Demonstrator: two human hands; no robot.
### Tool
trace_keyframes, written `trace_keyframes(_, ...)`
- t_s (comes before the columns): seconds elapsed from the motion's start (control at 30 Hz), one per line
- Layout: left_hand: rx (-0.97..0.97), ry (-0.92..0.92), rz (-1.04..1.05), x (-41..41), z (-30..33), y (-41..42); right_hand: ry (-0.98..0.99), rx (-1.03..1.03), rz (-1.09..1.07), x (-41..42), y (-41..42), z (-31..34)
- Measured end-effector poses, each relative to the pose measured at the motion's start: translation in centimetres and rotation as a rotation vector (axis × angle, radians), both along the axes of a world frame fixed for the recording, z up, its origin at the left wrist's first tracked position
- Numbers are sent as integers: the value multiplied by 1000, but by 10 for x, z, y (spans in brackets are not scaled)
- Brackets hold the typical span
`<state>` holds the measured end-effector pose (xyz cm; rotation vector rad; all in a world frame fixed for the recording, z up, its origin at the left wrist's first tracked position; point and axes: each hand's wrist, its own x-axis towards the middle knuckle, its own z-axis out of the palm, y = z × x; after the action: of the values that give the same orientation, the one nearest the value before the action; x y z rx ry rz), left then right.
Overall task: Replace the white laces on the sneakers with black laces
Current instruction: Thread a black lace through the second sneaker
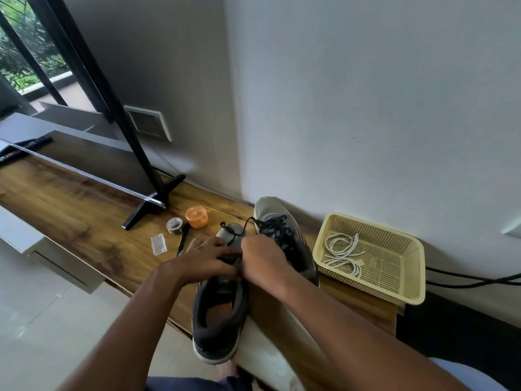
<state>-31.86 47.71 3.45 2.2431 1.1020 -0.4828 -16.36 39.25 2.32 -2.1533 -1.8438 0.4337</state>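
On the wooden shelf (70,198), the near sneaker (218,309) is steadied by the left hand (207,259), fingers curled over its tongue, while the black lace (239,231) is pinched by the right hand (263,259); an eyelet could be skipped, being hidden under both hands.

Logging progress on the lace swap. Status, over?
Both hands working black lace on near sneaker. Far sneaker already black-laced. White laces in basket. Nothing in the way.
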Motion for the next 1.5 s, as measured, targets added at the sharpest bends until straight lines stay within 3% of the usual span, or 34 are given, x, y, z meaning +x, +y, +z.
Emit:
trace_keyframes(0.17, 9, 17, 15, 1, 0, 1, 490, -25, -202, 17, 7, 19)
trace_keyframes(0.27, -8, 6, 20, 1, 0, 0, 1002, 161, -301, 28, 6, 60)
trace_keyframes(0.43, -21, -9, 20, 1, 3, -5, 1667, 391, -91, 43, -5, 131)
trace_keyframes(0.6, 3, -5, 35, 3, 5, -8, 1931, 431, 217, 49, -21, 170)
trace_keyframes(0.67, 5, -5, 36, 4, 6, -9, 1853, 398, 270, 53, -23, 174)
trace_keyframes(0.7, 6, -4, 41, 5, 6, -10, 1725, 389, 243, 54, -23, 173)
trace_keyframes(0.8, 32, -15, 49, 6, 6, -12, 1039, 344, 117, 59, -21, 162)
trace_keyframes(0.9, 40, -61, 81, 6, 5, -12, 370, -38, 106, 64, -19, 148)
trace_keyframes(0.97, 36, -91, 104, 6, 4, -11, 115, -404, 149, 61, -20, 143)
trace_keyframes(1.03, 28, -100, 109, 7, 4, -10, 78, -686, 145, 55, -24, 137)
trace_keyframes(1.1, 20, -107, 106, 7, 5, -10, 159, -783, 86, 47, -26, 132)
trace_keyframes(1.17, 12, -119, 97, 7, 6, -10, 183, -692, 61, 42, -23, 125)
trace_keyframes(1.3, -29, -159, 69, 6, 9, -10, -11, -257, 76, 23, -9, 99)
trace_keyframes(1.5, -37, -128, 32, 6, 13, -10, -128, -123, 63, 0, 2, 29)
